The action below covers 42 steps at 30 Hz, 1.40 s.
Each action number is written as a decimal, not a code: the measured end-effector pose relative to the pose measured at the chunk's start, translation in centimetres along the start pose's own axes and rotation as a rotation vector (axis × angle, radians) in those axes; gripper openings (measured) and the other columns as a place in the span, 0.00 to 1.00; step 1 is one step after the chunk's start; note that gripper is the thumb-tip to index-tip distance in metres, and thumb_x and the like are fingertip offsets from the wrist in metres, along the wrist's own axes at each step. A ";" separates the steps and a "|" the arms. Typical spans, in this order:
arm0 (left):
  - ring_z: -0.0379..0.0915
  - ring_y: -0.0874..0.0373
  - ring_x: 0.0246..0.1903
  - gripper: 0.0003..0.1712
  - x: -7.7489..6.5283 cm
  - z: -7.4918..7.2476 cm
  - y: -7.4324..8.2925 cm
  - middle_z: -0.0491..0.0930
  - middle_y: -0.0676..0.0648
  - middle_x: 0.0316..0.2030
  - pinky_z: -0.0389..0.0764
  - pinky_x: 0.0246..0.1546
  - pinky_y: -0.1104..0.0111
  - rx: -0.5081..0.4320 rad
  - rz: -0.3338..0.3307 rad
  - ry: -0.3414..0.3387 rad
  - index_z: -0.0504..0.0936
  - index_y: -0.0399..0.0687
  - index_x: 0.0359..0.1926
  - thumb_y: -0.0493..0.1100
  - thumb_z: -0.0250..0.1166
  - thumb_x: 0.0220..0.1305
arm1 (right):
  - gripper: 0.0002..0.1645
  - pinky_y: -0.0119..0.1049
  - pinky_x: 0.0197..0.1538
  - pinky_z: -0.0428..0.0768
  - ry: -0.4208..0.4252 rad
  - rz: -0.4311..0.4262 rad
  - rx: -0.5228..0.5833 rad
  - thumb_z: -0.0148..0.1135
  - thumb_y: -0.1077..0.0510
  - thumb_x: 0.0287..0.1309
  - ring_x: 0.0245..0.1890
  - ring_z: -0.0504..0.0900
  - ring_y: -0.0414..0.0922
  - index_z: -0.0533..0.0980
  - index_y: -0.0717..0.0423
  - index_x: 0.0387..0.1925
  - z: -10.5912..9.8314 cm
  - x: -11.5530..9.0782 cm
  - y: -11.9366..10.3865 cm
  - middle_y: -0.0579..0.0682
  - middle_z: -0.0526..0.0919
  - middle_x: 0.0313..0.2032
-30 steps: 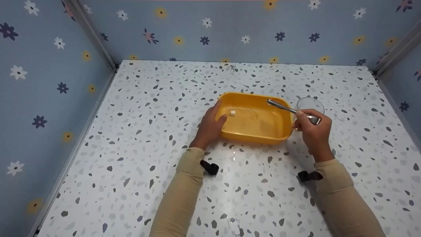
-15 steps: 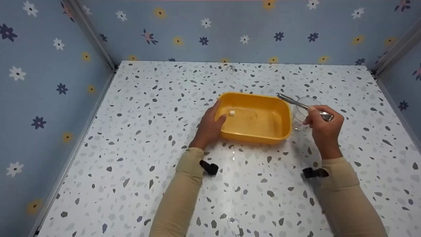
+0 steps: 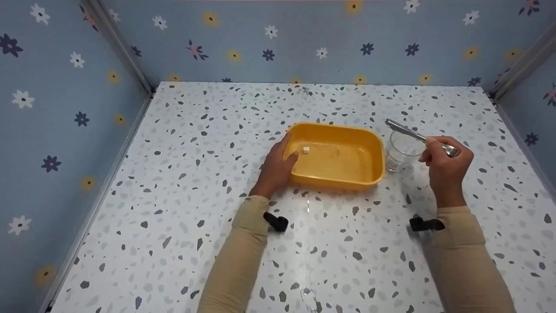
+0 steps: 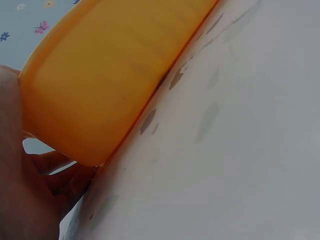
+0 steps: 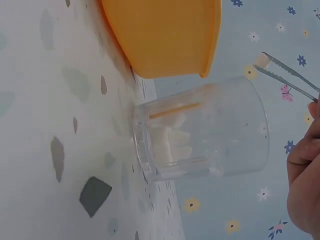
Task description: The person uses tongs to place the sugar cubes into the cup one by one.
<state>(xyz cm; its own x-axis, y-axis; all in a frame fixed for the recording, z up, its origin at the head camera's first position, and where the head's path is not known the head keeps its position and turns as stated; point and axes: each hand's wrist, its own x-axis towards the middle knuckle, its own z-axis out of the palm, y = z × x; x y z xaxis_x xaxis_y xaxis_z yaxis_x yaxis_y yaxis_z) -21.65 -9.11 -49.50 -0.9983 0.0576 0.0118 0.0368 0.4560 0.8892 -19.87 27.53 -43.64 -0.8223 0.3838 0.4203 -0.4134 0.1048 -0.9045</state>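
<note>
My left hand (image 3: 277, 167) holds the left end of a yellow plastic tub (image 3: 339, 182), thumb over the rim and fingers along the outside. Inside the tub near that hand lies one small white cube (image 3: 306, 150). With my right hand (image 3: 449, 167) I grip metal tongs (image 3: 408, 130), which slant up to the left above a clear glass (image 3: 404, 152). In the right wrist view, the tong tips pinch a small whitish cube (image 5: 262, 61) beyond the glass's mouth. Several white pieces (image 5: 167, 145) sit at the bottom of the glass.
The glass stands upright just right of the tub on a white speckled table (image 3: 195, 174). Blue flowered panels (image 3: 295, 39) close off the back and both sides. A small black device (image 3: 276, 221) is strapped at each wrist.
My right hand has moved right with the tongs, their tips passing from over the tub to over the glass, which now shows more fully. My left hand and the tub stay put.
</note>
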 end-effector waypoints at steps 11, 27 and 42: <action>0.64 0.56 0.65 0.37 0.0 0.0 -0.1 0.64 0.48 0.71 0.62 0.69 0.59 0.003 0.022 0.000 0.55 0.64 0.79 0.52 0.52 0.72 | 0.11 0.31 0.20 0.71 0.057 0.063 0.079 0.65 0.67 0.60 0.13 0.71 0.47 0.81 0.76 0.29 -1.8 1.1 0.8 0.58 0.74 0.14; 0.63 0.55 0.66 0.37 0.1 0.1 -0.2 0.64 0.47 0.71 0.63 0.68 0.59 0.022 0.005 0.010 0.55 0.66 0.79 0.54 0.53 0.71 | 0.13 0.31 0.19 0.70 0.102 0.101 0.024 0.60 0.67 0.61 0.12 0.70 0.46 0.80 0.77 0.28 -3.3 1.5 2.4 0.57 0.75 0.14; 0.64 0.57 0.65 0.37 0.2 0.2 0.0 0.63 0.50 0.72 0.62 0.69 0.61 0.018 -0.052 -0.004 0.53 0.68 0.79 0.54 0.52 0.71 | 0.13 0.32 0.20 0.69 0.119 0.070 0.017 0.59 0.68 0.60 0.12 0.70 0.48 0.79 0.77 0.25 -3.1 1.4 2.8 0.57 0.75 0.13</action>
<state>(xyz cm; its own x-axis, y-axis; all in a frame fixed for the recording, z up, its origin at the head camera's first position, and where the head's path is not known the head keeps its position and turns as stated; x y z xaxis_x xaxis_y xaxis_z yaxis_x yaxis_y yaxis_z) -21.79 -8.94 -49.54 -0.9987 0.0372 -0.0360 -0.0140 0.4744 0.8802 -20.95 31.24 -45.76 -0.7976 0.4960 0.3434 -0.3636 0.0590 -0.9297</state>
